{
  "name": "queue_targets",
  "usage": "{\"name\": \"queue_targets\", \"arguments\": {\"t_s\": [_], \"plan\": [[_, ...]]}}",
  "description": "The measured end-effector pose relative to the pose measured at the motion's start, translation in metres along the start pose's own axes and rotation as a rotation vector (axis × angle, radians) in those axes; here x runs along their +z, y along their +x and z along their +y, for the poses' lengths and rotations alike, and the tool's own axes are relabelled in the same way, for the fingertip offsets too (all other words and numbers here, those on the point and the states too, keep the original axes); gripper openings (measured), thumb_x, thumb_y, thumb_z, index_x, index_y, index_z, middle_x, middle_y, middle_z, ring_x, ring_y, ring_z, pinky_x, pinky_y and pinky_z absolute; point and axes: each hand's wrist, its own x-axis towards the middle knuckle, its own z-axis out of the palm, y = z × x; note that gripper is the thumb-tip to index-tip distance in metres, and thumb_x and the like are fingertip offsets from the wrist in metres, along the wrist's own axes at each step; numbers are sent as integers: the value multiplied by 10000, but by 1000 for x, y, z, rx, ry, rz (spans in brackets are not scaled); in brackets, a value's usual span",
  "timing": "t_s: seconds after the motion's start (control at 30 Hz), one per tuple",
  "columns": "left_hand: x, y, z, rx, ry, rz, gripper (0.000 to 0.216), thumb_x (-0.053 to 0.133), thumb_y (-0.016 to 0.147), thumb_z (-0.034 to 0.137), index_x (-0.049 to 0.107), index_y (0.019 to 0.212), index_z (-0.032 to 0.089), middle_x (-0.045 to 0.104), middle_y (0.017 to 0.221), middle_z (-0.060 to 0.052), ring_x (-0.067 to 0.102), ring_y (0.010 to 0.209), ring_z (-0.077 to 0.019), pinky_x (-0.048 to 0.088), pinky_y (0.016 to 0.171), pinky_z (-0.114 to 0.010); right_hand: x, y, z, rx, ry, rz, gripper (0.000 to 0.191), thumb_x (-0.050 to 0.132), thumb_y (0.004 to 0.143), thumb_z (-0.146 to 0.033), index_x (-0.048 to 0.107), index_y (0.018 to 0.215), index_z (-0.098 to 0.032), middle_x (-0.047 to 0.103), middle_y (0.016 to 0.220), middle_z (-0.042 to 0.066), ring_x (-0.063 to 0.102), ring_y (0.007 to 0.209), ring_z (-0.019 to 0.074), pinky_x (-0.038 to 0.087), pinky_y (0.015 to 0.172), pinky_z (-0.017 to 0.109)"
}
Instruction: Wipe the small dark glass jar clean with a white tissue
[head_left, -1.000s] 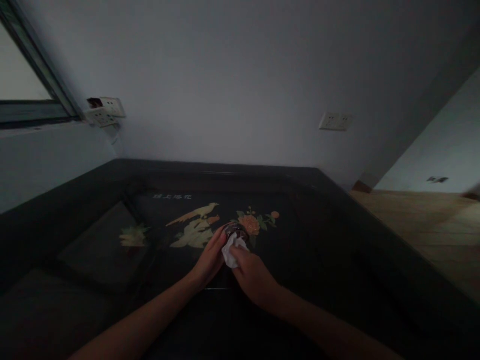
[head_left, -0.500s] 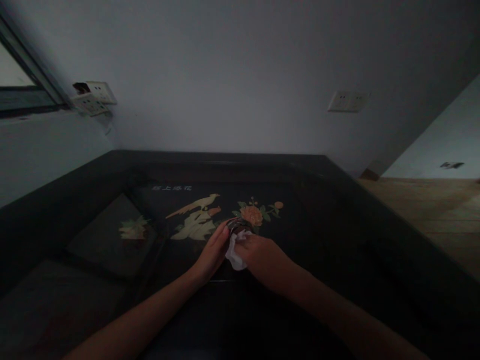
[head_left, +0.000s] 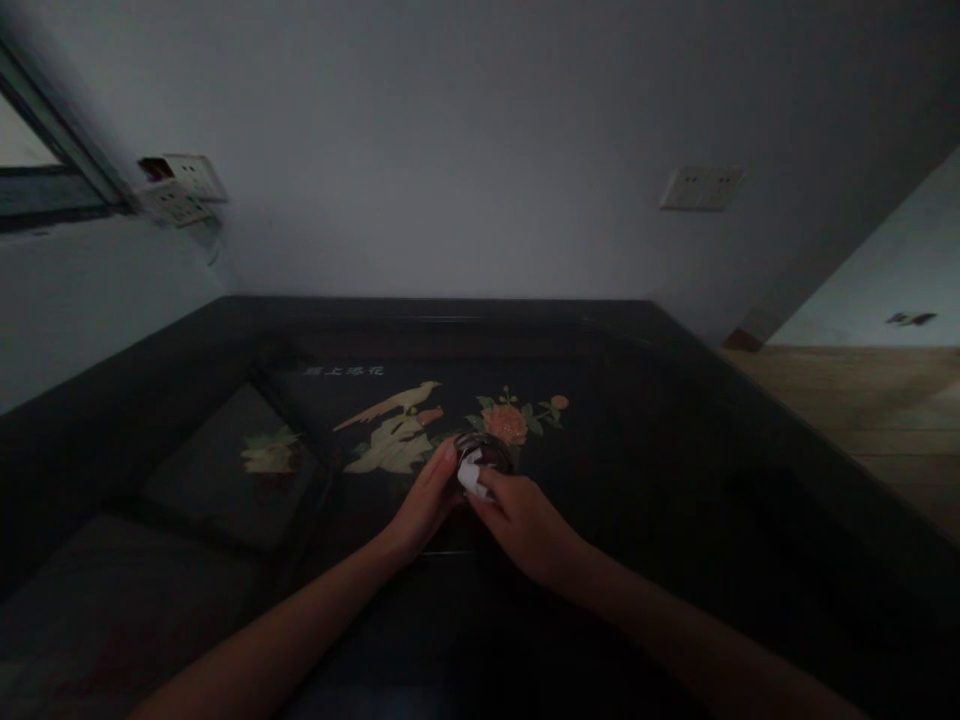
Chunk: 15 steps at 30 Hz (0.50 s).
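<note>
A small, dark, round object with a shiny curved rim (head_left: 497,456) is held over the middle of a glossy black tabletop (head_left: 645,480). My left hand (head_left: 424,505) wraps round its left side, thumb near the rim. In the fingers of my right hand (head_left: 529,522) is a crumpled white tissue (head_left: 472,474), pressed against the near side of the object. The dim light hides what kind of object it is, and my hands cover its lower part.
The tabletop carries an inlaid bird (head_left: 397,405), an orange flower (head_left: 506,424) and pale characters. Behind it stands a wall with a socket plate (head_left: 701,188). More sockets (head_left: 184,190) hang by the window at left. Wooden floor (head_left: 885,400) shows at right.
The tissue, which hung loose below my right hand, is now bunched up higher against the object. My right hand has turned slightly, showing more of the rim. The view has shifted a little.
</note>
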Motion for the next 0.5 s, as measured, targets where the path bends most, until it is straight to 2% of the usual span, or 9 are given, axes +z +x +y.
{"name": "queue_targets", "arguments": {"t_s": [0.1,0.17,0.27,0.4,0.5], "plan": [[0,-1,1,2,9,30,442,651,792,497,606,1132,217,660,1091,-51,606,947,-184,487,741,-255,2,2,2,52,264,41,230,424,927,-146,638,1007,-123,691,854,58,644,792,171,457,702,246],[1,-1,2,11,-2,28,432,649,797,491,608,1125,212,661,1088,-50,601,970,-186,484,803,-273,3,2,2,52,245,27,235,421,926,-147,633,1023,-114,692,858,65,639,774,172,458,697,252],[4,-1,3,34,-17,14,413,652,795,493,632,1084,199,674,1049,-48,605,975,-188,460,878,-294,-1,0,1,-18,-34,-48,248,474,890,-125,617,1092,-108,703,974,114,659,855,202,470,778,292],[5,-1,3,46,6,-9,424,653,787,506,650,1056,179,688,1013,-61,614,967,-215,448,894,-321,-4,0,1,-198,-518,-162,231,492,866,-79,652,1031,-100,703,1040,154,658,972,243,483,869,337],[2,2,-2,80,67,-9,394,617,818,496,658,1050,180,689,1034,-56,609,983,-211,430,932,-323,2,-1,2,-275,-759,-128,246,487,866,-43,674,1026,-53,719,1004,179,671,956,244,472,941,352]]}}
